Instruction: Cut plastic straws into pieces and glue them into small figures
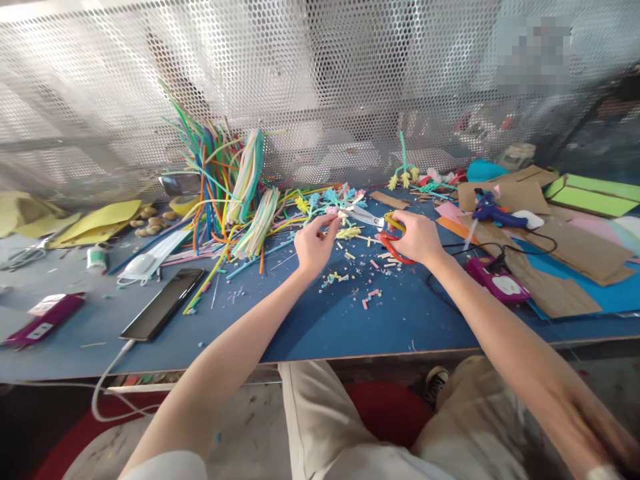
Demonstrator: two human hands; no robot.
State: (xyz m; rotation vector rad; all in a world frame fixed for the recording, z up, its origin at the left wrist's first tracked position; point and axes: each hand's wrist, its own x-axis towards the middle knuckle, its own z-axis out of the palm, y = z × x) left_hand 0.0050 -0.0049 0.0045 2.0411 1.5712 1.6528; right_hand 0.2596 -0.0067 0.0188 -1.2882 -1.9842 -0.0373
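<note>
The step in hand seemed to be snipping. The right hand [416,237] had its fingers wrapped around the spread red-and-yellow handles of metal-bladed scissors [361,215], their blades pointing toward the left hand [314,245]. The left fingers were pinched nearly together, apparently on a small pale fuzzy piece [341,217] beside the blade tips, above the blue surface [320,327] strewn with short pastel clippings [374,293]. Any cut there called for fingertips clear of the blades.

I can read no words, numbers or brands from here. Any print on the small white-and-green container [97,259] at the frame's left, or the purple block [493,281] at the right, is too small or blurred for me.
</note>
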